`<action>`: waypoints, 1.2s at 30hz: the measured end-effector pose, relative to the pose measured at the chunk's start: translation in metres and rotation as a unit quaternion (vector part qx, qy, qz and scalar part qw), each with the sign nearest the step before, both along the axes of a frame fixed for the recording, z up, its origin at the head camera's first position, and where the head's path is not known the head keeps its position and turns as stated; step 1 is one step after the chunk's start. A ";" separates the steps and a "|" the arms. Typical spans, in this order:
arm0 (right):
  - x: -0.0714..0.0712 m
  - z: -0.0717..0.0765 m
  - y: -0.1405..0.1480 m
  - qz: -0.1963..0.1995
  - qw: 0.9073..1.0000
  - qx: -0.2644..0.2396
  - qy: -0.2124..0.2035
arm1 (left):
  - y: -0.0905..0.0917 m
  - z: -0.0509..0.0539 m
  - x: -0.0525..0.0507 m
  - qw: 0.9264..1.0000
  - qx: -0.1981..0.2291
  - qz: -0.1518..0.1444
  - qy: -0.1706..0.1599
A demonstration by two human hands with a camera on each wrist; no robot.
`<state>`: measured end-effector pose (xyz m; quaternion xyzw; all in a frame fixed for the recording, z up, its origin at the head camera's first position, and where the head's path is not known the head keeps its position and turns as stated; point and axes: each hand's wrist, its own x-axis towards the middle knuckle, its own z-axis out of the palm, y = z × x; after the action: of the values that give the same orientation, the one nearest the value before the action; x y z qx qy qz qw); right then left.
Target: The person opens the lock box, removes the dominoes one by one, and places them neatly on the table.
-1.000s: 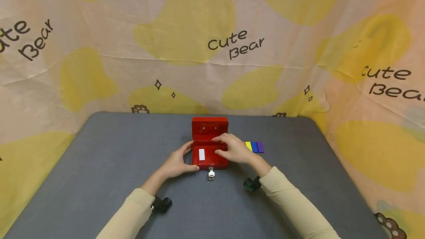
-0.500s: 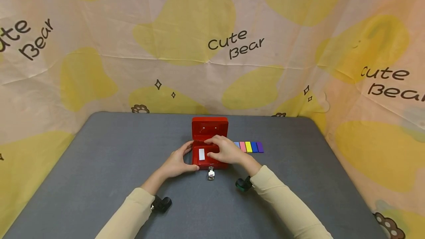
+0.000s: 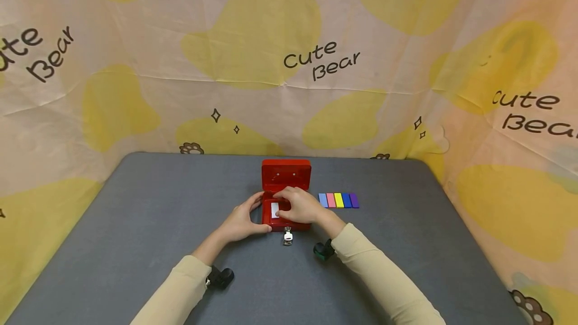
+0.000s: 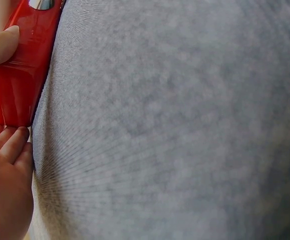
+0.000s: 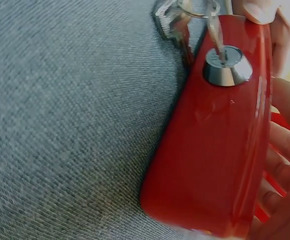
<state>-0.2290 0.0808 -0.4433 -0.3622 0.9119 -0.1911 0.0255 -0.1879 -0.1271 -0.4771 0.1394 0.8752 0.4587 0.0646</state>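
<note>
A red cash box [image 3: 294, 224] stands on the grey table with its lid [image 3: 286, 170] raised. My left hand [image 3: 239, 220] grips its left side, the thumb [image 4: 5, 46] on the front wall and the fingers around the left side. Inside the box lies a small white block [image 3: 274, 210]. Over it reaches my right hand [image 3: 301, 206], its thumb and fingers apart and partly covering the block; whether they touch it I cannot tell. A key sits in the silver lock [image 5: 228, 70] on the box's front, with more keys [image 5: 172, 22] hanging from its ring.
Right of the box, several coloured blocks [image 3: 338, 200] lie side by side in a row: light blue, pink, yellow, blue and purple. The grey table [image 3: 180, 199] extends to a printed cloth backdrop [image 3: 253, 104] behind it.
My right hand has moved left across the box to the white block, uncovering the light blue and pink blocks at the right. The left hand has stayed on the box.
</note>
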 end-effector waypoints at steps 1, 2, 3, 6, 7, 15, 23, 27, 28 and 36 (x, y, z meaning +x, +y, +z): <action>0.000 0.000 -0.001 0.001 1.000 0.006 -0.002 | 0.000 0.000 0.000 1.000 -0.001 0.001 -0.003; 0.000 0.000 -0.002 0.000 1.000 0.014 -0.004 | 0.000 0.000 0.000 1.000 -0.001 0.000 -0.003; 0.000 0.000 -0.002 0.001 1.000 0.017 -0.006 | 0.000 0.001 0.000 1.000 -0.001 0.000 -0.003; 0.001 -0.001 -0.004 0.001 1.000 0.028 -0.011 | 0.000 0.001 0.001 1.000 0.003 -0.002 -0.003; 0.001 -0.001 -0.004 0.001 0.999 0.030 -0.012 | 0.000 0.002 0.001 1.000 0.004 -0.002 -0.004; 0.001 -0.003 -0.006 -0.004 0.999 0.038 -0.008 | 0.000 0.002 0.002 1.000 0.005 -0.004 -0.002; 0.002 -0.004 -0.009 -0.024 0.998 0.057 -0.009 | -0.001 0.001 0.001 1.000 0.007 -0.007 0.003; 0.002 -0.005 -0.011 -0.031 0.997 0.069 0.005 | -0.001 -0.001 0.000 1.000 0.005 -0.005 0.003; 0.002 -0.006 -0.011 -0.033 0.997 0.073 0.009 | -0.001 -0.001 0.000 1.000 0.004 -0.005 0.003; 0.003 -0.007 -0.015 -0.040 0.995 0.084 0.027 | -0.001 -0.002 -0.001 1.000 0.006 -0.006 0.002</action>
<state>-0.2264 0.0656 -0.4500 -0.3267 0.9390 -0.1049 0.0234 -0.1891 -0.1285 -0.4787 0.1458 0.8720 0.4629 0.0642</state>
